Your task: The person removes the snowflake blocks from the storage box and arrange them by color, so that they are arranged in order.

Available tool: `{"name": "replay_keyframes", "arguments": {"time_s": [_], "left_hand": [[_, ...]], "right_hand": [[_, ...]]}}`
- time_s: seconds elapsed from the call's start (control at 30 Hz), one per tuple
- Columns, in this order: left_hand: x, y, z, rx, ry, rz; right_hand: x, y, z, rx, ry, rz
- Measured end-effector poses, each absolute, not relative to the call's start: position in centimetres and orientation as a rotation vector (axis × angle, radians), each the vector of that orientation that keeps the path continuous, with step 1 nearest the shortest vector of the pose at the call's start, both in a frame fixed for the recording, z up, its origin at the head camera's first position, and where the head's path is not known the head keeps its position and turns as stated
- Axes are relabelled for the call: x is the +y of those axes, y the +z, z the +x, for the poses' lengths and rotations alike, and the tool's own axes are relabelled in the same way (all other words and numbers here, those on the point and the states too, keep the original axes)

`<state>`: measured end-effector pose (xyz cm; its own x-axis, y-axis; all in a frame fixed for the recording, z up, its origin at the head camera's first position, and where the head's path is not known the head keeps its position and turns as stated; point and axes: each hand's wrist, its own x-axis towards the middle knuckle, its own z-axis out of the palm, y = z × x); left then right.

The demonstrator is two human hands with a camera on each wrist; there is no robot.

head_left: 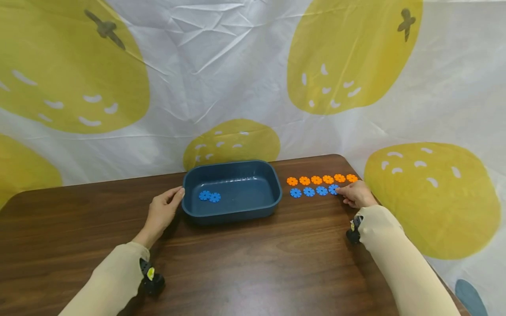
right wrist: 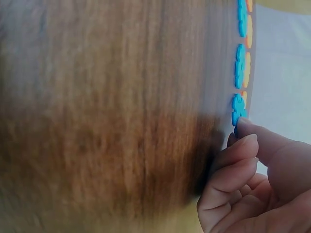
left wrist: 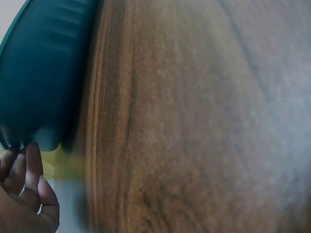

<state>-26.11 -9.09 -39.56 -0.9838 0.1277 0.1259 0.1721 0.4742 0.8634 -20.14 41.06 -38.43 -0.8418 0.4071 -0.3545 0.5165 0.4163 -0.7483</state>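
Observation:
A dark blue plastic basin [head_left: 233,215] stands on the wooden table, and two blue notched plastic discs [head_left: 215,197] lie inside it at the left, overlapping. My left hand [head_left: 161,215] holds the basin's left end, thumb at the rim; in the left wrist view its fingertips [left wrist: 33,153] meet the basin's end wall. To the right of the basin, several blue discs [head_left: 309,192] form a row. My right hand [head_left: 357,194] pinches the rightmost blue disc [right wrist: 238,109] of that row between thumb and index finger, the other fingers curled below. Part of this disc is hidden by the fingertips.
Several orange notched discs [head_left: 316,180] make a second row just behind the blue one, near the table's back right corner. Behind the table [head_left: 253,267] hangs a white cloth [head_left: 237,79] printed with large yellow fruit. The table's right edge runs beneath my right forearm.

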Motion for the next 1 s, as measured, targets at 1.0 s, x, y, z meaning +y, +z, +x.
{"name": "replay_keyframes", "arguments": {"time_s": [1.0], "left_hand": [[-9.14,-39.45,-26.06,-2.676,-1.561,-0.260]], "right_hand": [[40.16,-38.27,-19.37,2.687,-1.304,0.815]]}}
